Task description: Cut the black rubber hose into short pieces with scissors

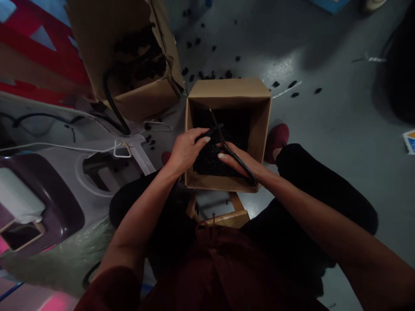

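Note:
A cardboard box (228, 88) stands open between my knees, with many dark pieces (210, 166) inside. Over its left part, my left hand (189, 149) is closed on a black ridged piece (212, 131) that points to the upper right. My right hand (238, 160) is closed round a long, thin dark tool (241, 162). The tool's narrow tip points up and left, and its shaft crosses the end of the black piece. The curved rear of the tool lies over my right wrist. Shadow hides the exact shape of the tool and the bottom of the box.
A larger cardboard box (142, 101) with black pieces stands at the upper left. Small black pieces (237, 58) lie scattered on the floor beyond the near box. A purple and grey plastic item (61, 203) and cables (58, 116) are at the left. Wooden legs show below the box.

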### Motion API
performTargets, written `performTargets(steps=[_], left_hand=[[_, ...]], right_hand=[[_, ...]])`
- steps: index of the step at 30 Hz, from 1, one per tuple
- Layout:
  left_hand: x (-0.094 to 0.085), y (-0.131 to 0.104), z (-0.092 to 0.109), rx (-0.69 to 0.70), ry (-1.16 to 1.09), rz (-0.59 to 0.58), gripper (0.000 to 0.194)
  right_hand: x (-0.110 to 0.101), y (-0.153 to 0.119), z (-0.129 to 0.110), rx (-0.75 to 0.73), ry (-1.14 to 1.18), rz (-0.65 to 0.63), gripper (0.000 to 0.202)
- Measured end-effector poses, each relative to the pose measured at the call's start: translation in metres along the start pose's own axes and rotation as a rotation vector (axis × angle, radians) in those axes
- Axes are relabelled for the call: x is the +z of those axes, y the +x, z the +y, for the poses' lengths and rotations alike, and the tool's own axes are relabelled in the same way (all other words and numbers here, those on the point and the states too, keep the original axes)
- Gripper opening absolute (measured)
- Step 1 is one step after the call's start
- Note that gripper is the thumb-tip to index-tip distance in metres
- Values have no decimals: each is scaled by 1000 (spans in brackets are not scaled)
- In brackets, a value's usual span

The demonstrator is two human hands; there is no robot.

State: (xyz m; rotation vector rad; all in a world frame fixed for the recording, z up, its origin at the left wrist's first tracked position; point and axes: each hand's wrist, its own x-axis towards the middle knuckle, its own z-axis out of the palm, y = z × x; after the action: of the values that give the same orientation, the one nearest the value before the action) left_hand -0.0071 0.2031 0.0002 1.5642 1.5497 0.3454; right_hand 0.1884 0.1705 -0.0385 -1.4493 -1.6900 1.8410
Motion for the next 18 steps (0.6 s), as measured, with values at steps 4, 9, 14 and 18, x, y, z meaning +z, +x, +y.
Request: performTargets(steps=[4,9,14,18], left_hand=[[6,-4,-7,41,116,-23,30],[12,-6,-12,14,46,-35,29],[18,-7,-13,-133,-138,-81,25],[22,-9,-15,-252,-271,-128,26]], right_hand=[[2,-1,5,29,10,-26,49],[7,-2,7,83,16,-5,40],[14,-4,11,141,51,-42,29],[15,-6,15,145,25,-57,24]])
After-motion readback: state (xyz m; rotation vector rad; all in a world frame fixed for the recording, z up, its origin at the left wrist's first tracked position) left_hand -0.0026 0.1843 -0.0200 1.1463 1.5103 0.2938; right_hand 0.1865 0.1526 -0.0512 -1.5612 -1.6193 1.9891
